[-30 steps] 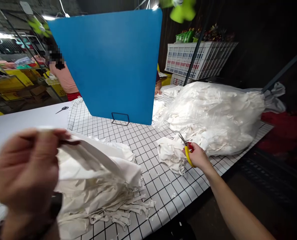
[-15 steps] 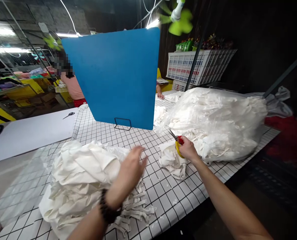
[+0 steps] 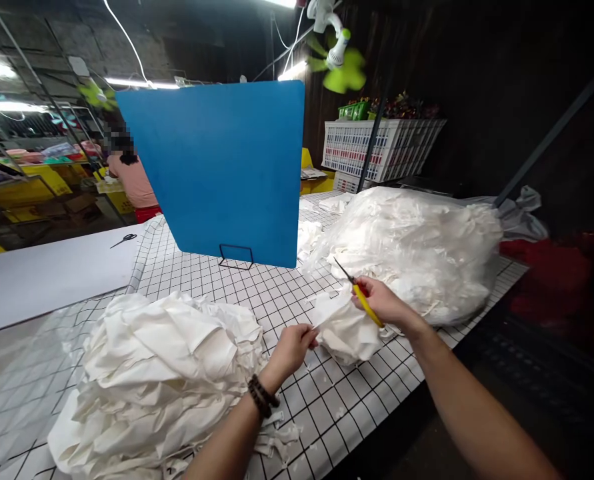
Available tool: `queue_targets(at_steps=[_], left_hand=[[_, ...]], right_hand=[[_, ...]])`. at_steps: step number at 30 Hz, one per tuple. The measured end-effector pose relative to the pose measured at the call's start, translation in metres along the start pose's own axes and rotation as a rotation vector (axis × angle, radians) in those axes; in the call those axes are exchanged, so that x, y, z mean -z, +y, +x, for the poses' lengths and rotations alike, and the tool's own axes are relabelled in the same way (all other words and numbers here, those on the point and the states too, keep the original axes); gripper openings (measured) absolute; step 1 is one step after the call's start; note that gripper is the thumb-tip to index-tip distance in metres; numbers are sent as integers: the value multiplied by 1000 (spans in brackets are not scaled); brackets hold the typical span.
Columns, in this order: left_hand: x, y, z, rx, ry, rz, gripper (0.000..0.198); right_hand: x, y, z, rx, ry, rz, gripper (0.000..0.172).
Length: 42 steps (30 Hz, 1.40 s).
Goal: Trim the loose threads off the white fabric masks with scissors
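My left hand (image 3: 291, 348), with a dark bead bracelet on its wrist, pinches the left edge of a small bunch of white fabric (image 3: 344, 330) on the checked table. In my right hand (image 3: 383, 301) is a pair of scissors (image 3: 365, 303) with yellow and red handles. Their blades point up and to the left, over the far side of that bunch, and look shut. To the left of my left hand lies a large heap of white cloth pieces (image 3: 161, 367), with narrow straps sticking out at its lower right.
A clear plastic bag of white pieces (image 3: 417, 247) lies behind my right hand. The blue board (image 3: 221, 173) stands on a wire stand (image 3: 235, 257). Black scissors (image 3: 123, 241) lie on the white sheet (image 3: 57, 273). Behind are crates (image 3: 381, 147) and a person in pink (image 3: 133, 183).
My left hand has moved right from beside the large heap and taken hold of the small bunch. The scissors have turned in my right hand. The other person's hand behind the board is out of sight.
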<state>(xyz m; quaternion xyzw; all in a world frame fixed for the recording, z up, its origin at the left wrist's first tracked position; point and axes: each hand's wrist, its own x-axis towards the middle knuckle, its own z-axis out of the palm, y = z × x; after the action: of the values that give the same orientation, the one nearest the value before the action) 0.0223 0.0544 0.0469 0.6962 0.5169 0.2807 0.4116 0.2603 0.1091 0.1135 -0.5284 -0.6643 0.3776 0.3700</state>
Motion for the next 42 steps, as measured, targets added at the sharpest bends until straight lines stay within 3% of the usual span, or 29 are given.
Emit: queue_targets(at_steps=[2,4,7,10,12,15,20,22,25,27,31,36,42], left_hand=[[15,12,-18,-14,-69,-67,33],[25,30,-34,-46,-130,-150,32],[27,57,-50,-94,-189,-382,32],[18,65,-61,-58,-146,-565,34],[12,57,-67,-22,-82,-632,35],[6,37,-77,29,24,-749,36],[3,15,-85,129,154,-830,39],[3,14,-86,102,228,-746,38],[6,16,-87,34,336,-633,35],[8,17,-88,23,277,-675,35],[10,14,-87,15,119,-845,34],[8,8,-86,-33,239,-663,30],[8,6,-89,-149,266,-343,26]], right_hand=[[17,-19,10,24,-20,-51,21],[19,-42,25,85,-28,-86,18],[-12,-77,50,185,-118,-79,19],[-56,-97,64,227,-309,-61,25],[-75,-96,62,213,-427,-56,32],[-82,-75,40,142,-529,3,37],[-84,-23,-25,-59,-675,452,42],[-97,-8,-48,-107,-627,544,44],[-120,5,-65,-130,-424,624,40],[-126,7,-67,-124,-348,602,39],[-106,0,-70,-83,-304,401,34],[-73,-19,-94,13,-267,-74,34],[-74,-37,-111,58,-233,-433,30]])
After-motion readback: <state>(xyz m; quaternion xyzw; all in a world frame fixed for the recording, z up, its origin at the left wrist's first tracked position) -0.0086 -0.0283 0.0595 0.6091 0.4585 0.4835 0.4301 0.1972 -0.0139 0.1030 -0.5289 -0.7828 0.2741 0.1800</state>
